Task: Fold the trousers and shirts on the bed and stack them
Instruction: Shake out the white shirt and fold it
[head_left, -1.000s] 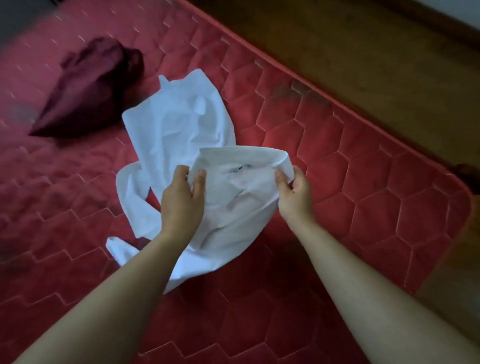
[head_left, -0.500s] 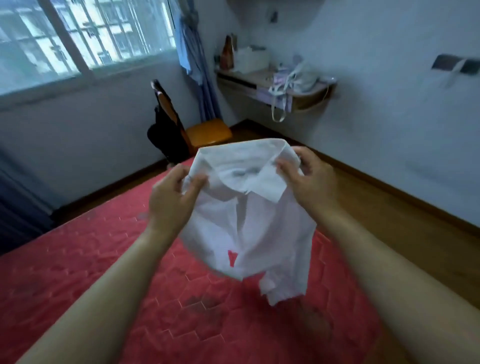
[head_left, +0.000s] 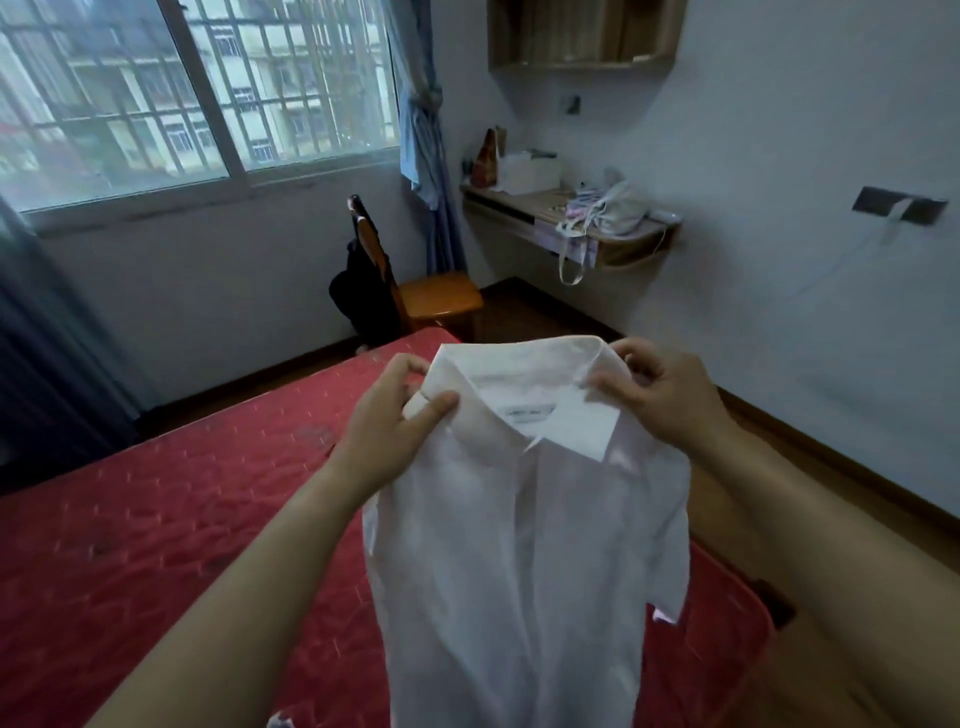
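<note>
Currently, white shirt (head_left: 519, 545) is held up above the red bed (head_left: 156, 519), collar (head_left: 519, 376) pinched at both ends: left hand (head_left: 387, 421) grip and right hand (head_left: 660, 395) grip clamped on it.

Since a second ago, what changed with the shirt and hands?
The white shirt was lifted off the red bed, where it lay crumpled, and now hangs full length, collar up. Unchanged: the left hand and right hand still pinch the collar ends.
</note>
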